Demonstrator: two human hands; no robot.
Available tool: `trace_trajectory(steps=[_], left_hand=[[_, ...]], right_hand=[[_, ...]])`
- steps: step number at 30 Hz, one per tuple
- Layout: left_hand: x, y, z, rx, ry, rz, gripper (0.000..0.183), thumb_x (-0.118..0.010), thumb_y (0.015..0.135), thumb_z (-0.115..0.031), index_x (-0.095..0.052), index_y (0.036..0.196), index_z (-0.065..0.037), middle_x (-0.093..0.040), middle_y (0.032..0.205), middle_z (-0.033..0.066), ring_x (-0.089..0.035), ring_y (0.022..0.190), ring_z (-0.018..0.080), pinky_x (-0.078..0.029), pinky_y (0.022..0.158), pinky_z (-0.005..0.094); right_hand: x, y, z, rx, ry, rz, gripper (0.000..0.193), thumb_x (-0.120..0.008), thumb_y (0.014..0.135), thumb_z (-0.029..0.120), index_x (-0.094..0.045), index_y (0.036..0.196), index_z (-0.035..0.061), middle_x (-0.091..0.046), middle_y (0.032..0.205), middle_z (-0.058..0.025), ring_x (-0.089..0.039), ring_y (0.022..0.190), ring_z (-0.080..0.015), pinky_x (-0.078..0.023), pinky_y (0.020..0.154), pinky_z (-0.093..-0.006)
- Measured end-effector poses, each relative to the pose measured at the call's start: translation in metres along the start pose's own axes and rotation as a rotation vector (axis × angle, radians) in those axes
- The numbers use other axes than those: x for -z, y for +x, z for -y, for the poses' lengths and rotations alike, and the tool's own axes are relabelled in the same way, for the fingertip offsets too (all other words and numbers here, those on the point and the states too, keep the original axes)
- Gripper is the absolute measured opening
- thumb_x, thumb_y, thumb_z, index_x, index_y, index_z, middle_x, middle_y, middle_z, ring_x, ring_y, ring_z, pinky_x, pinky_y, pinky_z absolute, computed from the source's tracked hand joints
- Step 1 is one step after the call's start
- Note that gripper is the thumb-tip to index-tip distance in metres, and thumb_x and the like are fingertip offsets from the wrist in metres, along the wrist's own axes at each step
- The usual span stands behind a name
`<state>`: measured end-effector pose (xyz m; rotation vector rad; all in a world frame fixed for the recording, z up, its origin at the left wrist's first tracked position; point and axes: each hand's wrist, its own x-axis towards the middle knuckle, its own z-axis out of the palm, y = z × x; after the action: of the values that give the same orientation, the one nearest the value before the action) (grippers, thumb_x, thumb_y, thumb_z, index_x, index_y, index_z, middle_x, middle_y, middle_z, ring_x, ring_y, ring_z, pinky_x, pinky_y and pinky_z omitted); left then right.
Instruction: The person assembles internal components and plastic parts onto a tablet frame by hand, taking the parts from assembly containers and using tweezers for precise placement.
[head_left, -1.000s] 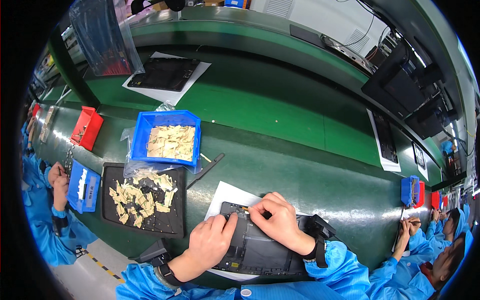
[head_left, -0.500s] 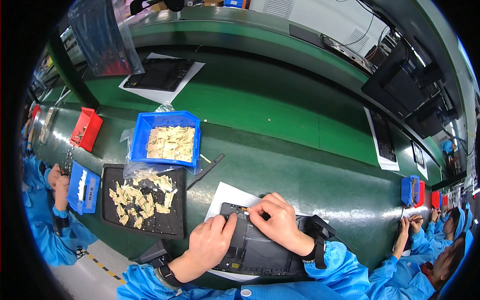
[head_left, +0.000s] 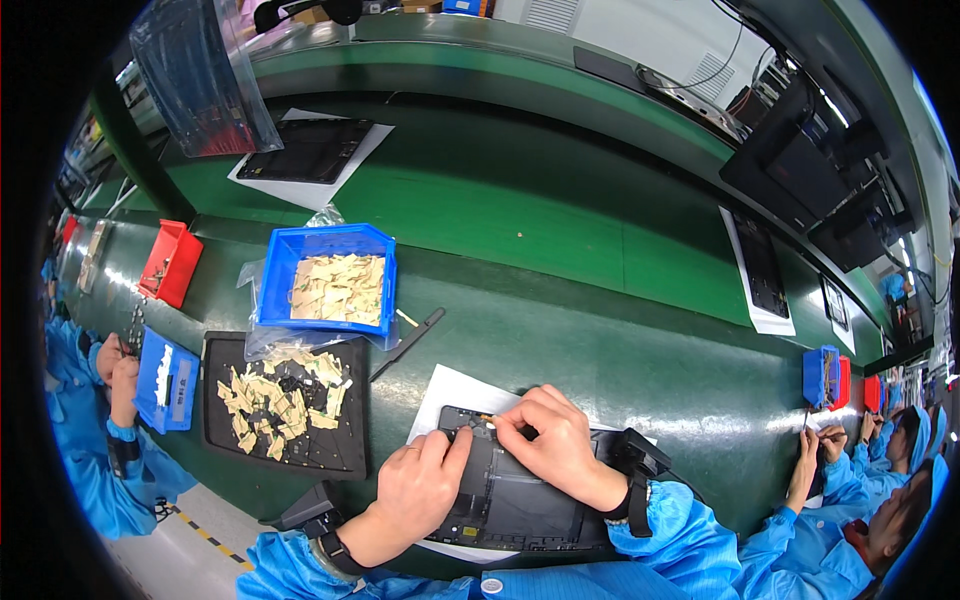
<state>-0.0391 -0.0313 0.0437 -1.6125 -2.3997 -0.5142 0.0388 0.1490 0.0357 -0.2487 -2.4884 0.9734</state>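
A dark, opened tablet body (head_left: 530, 505) lies in front of me on a white sheet (head_left: 437, 388). My left hand (head_left: 418, 487) rests over its left part, fingers curled, with the index fingertip pressed down near the upper left corner. Beside that fingertip, my right hand (head_left: 552, 440) pinches its thumb and forefinger together against the same corner. A small pale and orange bit shows at the right fingertips, too small to name. Whatever lies under the left fingers is hidden.
Left of the tablet, a black tray (head_left: 345, 450) holds tan strips and dark bits. Behind it stands a blue bin (head_left: 388, 290) of tan pieces. A dark stick-like tool (head_left: 408, 345) lies nearby. Co-workers sit at both sides; a blue box (head_left: 180, 390) stands by the left one.
The view has shifted very slightly. My right fingertips have moved a touch at the tablet's corner; both hands otherwise keep their places.
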Motion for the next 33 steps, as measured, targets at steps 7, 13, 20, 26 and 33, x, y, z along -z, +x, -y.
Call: trace_trajectory(steps=[7,13,20,26,33], left_hand=[[-0.001,0.001,-0.002,0.017,0.004,0.034,0.040,-0.059,0.072,-0.014,-0.065,0.110,-0.003,-0.046,0.075,0.0037,-0.057,0.065,0.0164,-0.047,0.053,0.0268],[0.000,0.004,-0.004,0.035,-0.007,0.069,0.040,-0.061,0.072,-0.009,-0.067,0.111,-0.007,-0.045,0.074,0.0046,-0.057,0.066,0.0186,-0.048,0.053,0.0294],[-0.001,0.006,-0.007,0.042,0.022,0.089,0.041,-0.060,0.072,-0.010,-0.065,0.113,-0.007,-0.046,0.076,0.0056,-0.057,0.067,0.0198,-0.048,0.053,0.0290],[-0.001,0.006,-0.007,0.031,0.044,0.107,0.042,-0.059,0.073,-0.011,-0.063,0.115,-0.006,-0.046,0.078,0.0062,-0.057,0.068,0.0199,-0.048,0.054,0.0290],[-0.001,0.010,-0.009,0.036,0.081,0.166,0.044,-0.060,0.073,-0.012,-0.059,0.117,-0.006,-0.047,0.081,0.0067,-0.057,0.070,0.0207,-0.048,0.055,0.0292]], right_hand=[[0.001,0.000,0.000,0.008,-0.020,0.010,0.012,-0.074,0.073,0.007,-0.064,0.068,0.0057,-0.059,0.068,-0.0047,-0.058,0.067,-0.0228,-0.046,0.057,-0.0347],[0.000,0.000,-0.001,0.027,-0.035,0.004,0.012,-0.073,0.073,0.009,-0.062,0.068,0.0081,-0.058,0.069,-0.0021,-0.057,0.067,-0.0218,-0.046,0.057,-0.0344],[0.001,0.000,0.000,0.021,-0.036,0.012,0.012,-0.075,0.073,0.009,-0.064,0.068,0.0057,-0.059,0.068,-0.0047,-0.058,0.066,-0.0229,-0.046,0.056,-0.0347],[-0.001,-0.001,-0.001,0.013,-0.044,0.015,0.013,-0.074,0.073,0.010,-0.062,0.068,0.0071,-0.059,0.069,-0.0032,-0.057,0.068,-0.0222,-0.047,0.057,-0.0346],[-0.001,0.001,0.000,0.021,-0.053,-0.005,0.014,-0.074,0.072,0.008,-0.062,0.066,0.0065,-0.058,0.067,-0.0045,-0.058,0.067,-0.0235,-0.047,0.057,-0.0355]])
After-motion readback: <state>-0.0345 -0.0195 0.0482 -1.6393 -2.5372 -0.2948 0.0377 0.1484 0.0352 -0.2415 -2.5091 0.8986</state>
